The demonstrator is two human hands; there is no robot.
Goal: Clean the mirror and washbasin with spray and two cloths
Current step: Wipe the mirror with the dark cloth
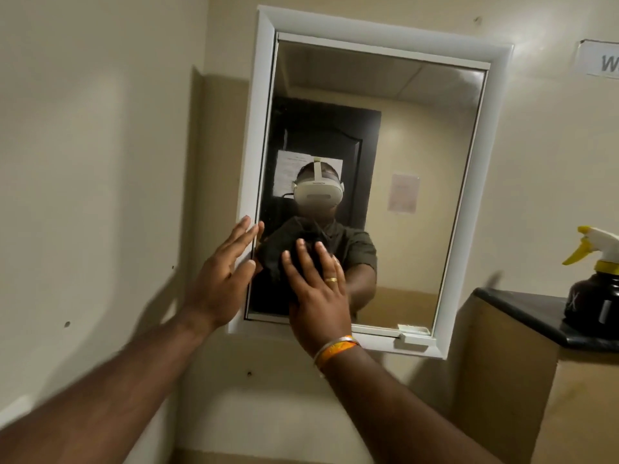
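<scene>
The mirror [385, 162] hangs on the beige wall in a white frame [258, 128], and everything here is placed against it. Right of the mirror, below its lower corner, a dark-topped ledge [522, 313] juts out, and on it stands the spray bottle [596, 289], dark-bodied with a yellow and white trigger head, well apart from both hands. At the mirror's lower left, the right hand [318, 296] lies flat against the glass with its fingers [303, 259] spread and extended, pressing a dark cloth [278, 252] to the surface; the cloth sits under the palm and fingers and bulges out past the fingertips, upward and to the left. The left hand [221, 276] rests open on the frame's left edge, fingers straight, gripping nothing, just beside the cloth. An orange band [336, 349] circles the right wrist.
</scene>
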